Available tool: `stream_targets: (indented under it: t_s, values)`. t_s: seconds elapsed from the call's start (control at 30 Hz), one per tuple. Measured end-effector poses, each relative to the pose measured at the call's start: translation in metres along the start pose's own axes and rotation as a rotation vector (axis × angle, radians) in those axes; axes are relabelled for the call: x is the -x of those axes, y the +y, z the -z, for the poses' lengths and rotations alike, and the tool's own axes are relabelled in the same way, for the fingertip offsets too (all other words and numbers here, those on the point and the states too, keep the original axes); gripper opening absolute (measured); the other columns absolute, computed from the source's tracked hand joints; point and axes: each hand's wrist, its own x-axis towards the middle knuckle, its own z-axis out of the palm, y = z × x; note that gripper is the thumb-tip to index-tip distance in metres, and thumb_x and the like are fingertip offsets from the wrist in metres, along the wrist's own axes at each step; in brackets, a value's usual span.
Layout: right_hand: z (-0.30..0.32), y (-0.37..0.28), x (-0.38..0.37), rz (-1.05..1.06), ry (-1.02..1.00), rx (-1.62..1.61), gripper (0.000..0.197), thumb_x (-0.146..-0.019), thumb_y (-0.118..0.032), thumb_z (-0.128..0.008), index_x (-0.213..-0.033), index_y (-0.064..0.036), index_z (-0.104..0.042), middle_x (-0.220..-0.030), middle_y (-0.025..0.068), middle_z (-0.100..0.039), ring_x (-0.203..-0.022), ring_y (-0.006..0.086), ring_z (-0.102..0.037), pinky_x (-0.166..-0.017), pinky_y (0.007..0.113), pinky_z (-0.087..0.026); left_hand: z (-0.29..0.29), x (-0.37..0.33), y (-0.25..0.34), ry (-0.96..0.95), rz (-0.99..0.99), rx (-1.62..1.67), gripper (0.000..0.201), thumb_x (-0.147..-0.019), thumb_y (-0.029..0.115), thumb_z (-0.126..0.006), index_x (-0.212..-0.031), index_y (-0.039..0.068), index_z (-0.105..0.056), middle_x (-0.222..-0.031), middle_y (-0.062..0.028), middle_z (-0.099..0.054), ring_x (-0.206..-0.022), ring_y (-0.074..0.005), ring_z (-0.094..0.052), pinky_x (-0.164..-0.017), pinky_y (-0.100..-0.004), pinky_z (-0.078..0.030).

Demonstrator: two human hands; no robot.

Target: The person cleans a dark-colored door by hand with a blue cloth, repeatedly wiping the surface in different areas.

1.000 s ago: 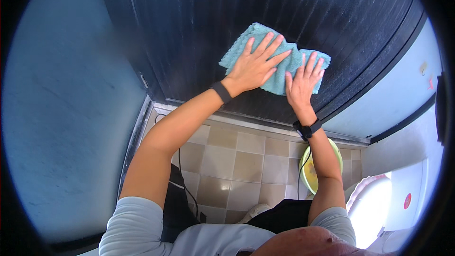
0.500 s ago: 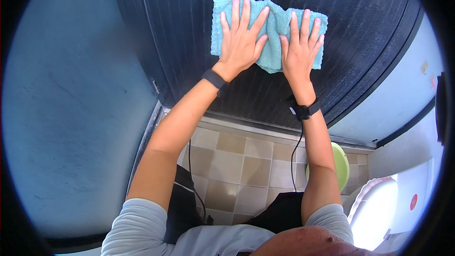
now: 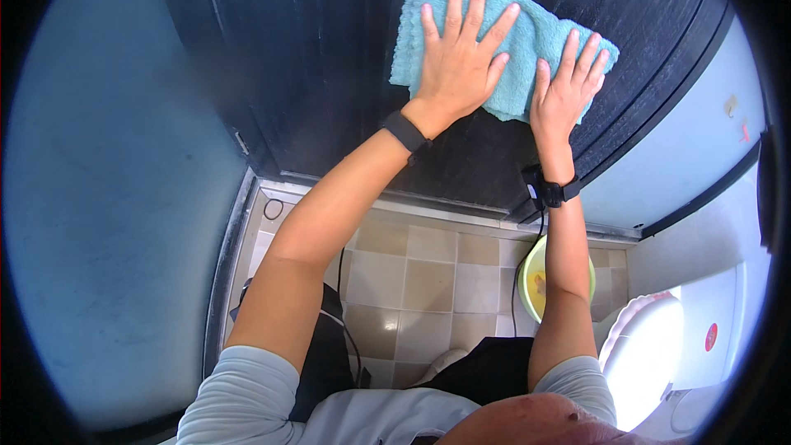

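A light teal towel [image 3: 525, 33] is spread against a dark ribbed door [image 3: 329, 74]. My left hand [image 3: 457, 66] lies flat on its left part with the fingers spread. On the towel's lower right part rests my right hand [image 3: 565, 97], its fingers stretched upward and slightly apart. Both palms press the cloth to the door rather than grasp it. A black band [image 3: 407, 133] circles my left wrist, and a black strapped device [image 3: 552, 189] is on my right.
Pale blue panels [image 3: 115, 198] flank the door. Below lies a beige checkered tile floor [image 3: 428, 284] beyond a raised sill. A light green basin [image 3: 527, 297] stands partly behind my right forearm, near a white toilet [image 3: 647, 354]. Thin black cable [image 3: 517, 284] hangs from my right wrist.
Both hands and the towel have shifted right across the door. The towel now slants down toward the right. More of the basin's inside shows.
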Motion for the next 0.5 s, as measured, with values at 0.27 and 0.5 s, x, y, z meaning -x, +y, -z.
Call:
stream_targets:
  t_s: [0.27,0.5]
  values:
    - [-0.002,0.014,0.08,-0.038,-0.174,-0.036,0.07,-0.086,-0.031,-0.056,-0.144,-0.0034,-0.026,-0.152,0.0231,-0.008,-0.139,0.0464,-0.006,-0.105,0.063,-0.012,-0.012,0.034,0.013,-0.156,-0.184,0.085,0.06,-0.08,0.028,-0.063,-0.137,0.025,-0.044,-0.15,-0.0145,-0.027,-0.137,-0.035,-0.024,-0.098,-0.0591,-0.025]
    - [-0.013,-0.007,0.126,0.049,-0.323,-0.074,0.071,-0.085,-0.035,-0.058,-0.141,-0.0019,-0.029,-0.151,0.0241,-0.012,-0.137,0.0479,-0.009,-0.104,0.065,-0.012,-0.007,0.076,-0.006,-0.291,-0.254,0.058,0.057,-0.078,0.023,-0.063,-0.133,0.025,-0.049,-0.148,-0.0101,-0.032,-0.135,-0.0289,-0.029,-0.096,-0.0542,-0.028]
